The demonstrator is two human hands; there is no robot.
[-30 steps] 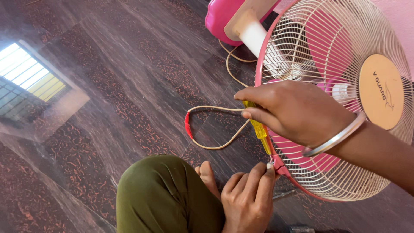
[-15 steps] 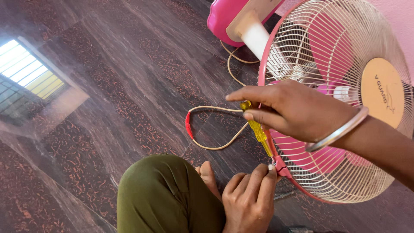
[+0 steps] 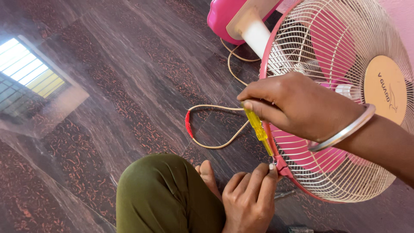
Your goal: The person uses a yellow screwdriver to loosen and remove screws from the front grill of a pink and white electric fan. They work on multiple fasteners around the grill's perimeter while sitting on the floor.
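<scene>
Two hands work at one small spot on the fan. My right hand [image 3: 297, 105] is closed around the yellow screwdriver [image 3: 258, 126]; thumb and fingers wrap its transparent handle from above, so that I can turn it while I press down. The shaft goes down and a little to the right, and its tip arrives at the pink rim [image 3: 281, 166] of the fan guard, where I think a small clip or screw sits (it is too small to see well). My left hand [image 3: 250, 196] comes from below, fingers curled, and the fingertips pinch that same spot on the rim, touching it just beside the tip. In my judgement this hand keeps the rim steady against the push of the tool.

On my right wrist there is a silver bangle [image 3: 343, 131]. The cream wire guard [image 3: 345, 47] lies tilted toward me, with the pink blades [image 3: 332, 41] behind the wires and a round beige cap [image 3: 386, 95] at the centre. The white pole [image 3: 254, 34] and pink base [image 3: 220, 17] are further away, at the top. A beige power cord [image 3: 215, 146] makes a loop on the dark stone floor [image 3: 108, 86], with a red taped piece [image 3: 188, 125] on the loop. My knee, in olive trousers [image 3: 164, 194], is near the left hand.
</scene>
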